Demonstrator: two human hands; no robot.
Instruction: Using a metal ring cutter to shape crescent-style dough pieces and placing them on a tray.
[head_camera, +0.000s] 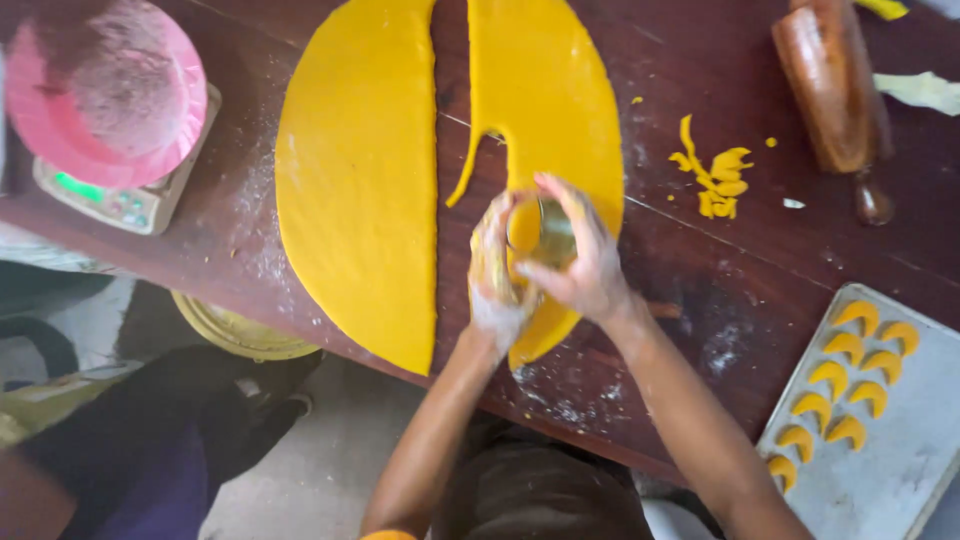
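a small round cutter (545, 232) is pressing into the right-hand dough sheet (545, 90), near that sheet's lower end at the middle of the tabletop (700, 260). the right hand (580, 255) is bearing on it from 3 o'clock with fingers curled and clamped on the cutter, while the left hand (497, 270), floury, is cupping its 9 o'clock side, fingers closed against the cutter and the dough.

judging by the bite already missing from that sheet's left edge, only a small part is cut. the larger left-hand dough sheet (360, 180), at 9 o'clock across a narrow gap, is lying whole, so most of the work looks left.

at 4 o'clock a metal baking tray (900, 450) is holding nine yellow crescent pieces (845, 375) in two rows, with much of it bare. at 2 o'clock dough scraps (715, 175) are lying loose, and beyond them a wooden rolling pin (830, 85). at 10 o'clock a pink bowl (105, 95) of flour is sitting on a kitchen scale (120, 200).
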